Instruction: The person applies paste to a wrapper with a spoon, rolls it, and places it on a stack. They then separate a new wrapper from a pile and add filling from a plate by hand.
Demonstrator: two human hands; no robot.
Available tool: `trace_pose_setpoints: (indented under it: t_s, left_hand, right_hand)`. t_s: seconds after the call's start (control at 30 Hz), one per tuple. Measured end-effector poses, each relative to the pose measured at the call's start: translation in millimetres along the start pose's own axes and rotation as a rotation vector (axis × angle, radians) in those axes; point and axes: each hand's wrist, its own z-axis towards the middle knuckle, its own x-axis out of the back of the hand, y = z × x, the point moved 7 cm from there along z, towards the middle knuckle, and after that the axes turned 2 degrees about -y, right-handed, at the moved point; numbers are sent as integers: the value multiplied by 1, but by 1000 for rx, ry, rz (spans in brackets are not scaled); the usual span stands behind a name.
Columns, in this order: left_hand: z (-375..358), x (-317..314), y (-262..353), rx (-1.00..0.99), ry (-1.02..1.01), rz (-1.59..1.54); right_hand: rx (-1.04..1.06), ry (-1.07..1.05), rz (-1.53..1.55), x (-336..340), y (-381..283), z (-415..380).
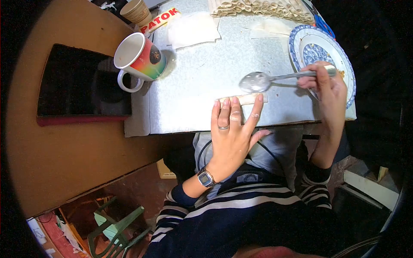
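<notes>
Pale wrapper rolled into a thin roll lies near the board's front edge; our left hand presses it with fingers spread flat. Our right hand grips a spoon over it, beside the plate. We judge rolling nearly finished; sealing needs gentle pressure.

L hand lies palm down, fingers spread and stretched toward 12 o'clock, tips pressing flat; ring on one finger, watch on the wrist at 7 o'clock of the hand; forearm in a dark striped sleeve runs back toward 7 o'clock. R hand sits at 3 o'clock of the L, well apart; fingers curled shut in a pinch, thumb side facing 12; wrist bent, R forearm drops toward 6 o'clock into a striped cuff.
</notes>
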Motion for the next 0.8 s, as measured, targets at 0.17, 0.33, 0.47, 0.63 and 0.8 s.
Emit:
trace_pose_setpoints:
  t_s: [0.17,0.33,0.47,0.63,0.8]
  left_hand:
    - [-1,-1,0,0,-7,3]
    - [-1,0,0,-1,-1,4]
    - [-1,0,0,0,-11,14]
    - [-1,0,1,2,7,17]
    - [-1,1,0,-1,7,22]
  right_hand:
    - [31,43,-28,33,-4,-3]
    - [64,20,26,24,-4,0]
    - [109,68,15,28,-5,-1]
    - [91,22,26,30,-5,-4]
    - [118,17,33,27,-6,-2]
